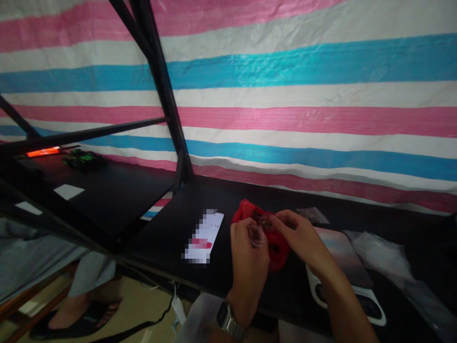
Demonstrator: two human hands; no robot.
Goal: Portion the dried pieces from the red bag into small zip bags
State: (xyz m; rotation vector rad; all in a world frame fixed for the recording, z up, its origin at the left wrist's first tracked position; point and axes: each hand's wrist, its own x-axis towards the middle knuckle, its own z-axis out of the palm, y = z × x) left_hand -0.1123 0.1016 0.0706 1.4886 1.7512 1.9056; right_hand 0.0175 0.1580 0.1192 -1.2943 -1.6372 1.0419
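A crumpled red bag (280, 250) lies on the black table between my hands, with small brown pieces (256, 217) showing at its opening. My left hand (250, 259), with a metal-band watch at the wrist, has its fingers closed around a small clear round piece (256, 236), perhaps a container or lid. Over the bag's right side, the fingers of my right hand (302, 236) come together beside the brown pieces. What sits between those fingertips is too small and blurred to tell.
A scale (342, 257) stands right of the bag, beside clear plastic bags (382, 255). Behind my right hand lies a small clear bag of brown pieces (314, 215). A phone (205, 238) lies left. Black frame posts (166, 95) border the table; another person's leg (89, 276) shows left.
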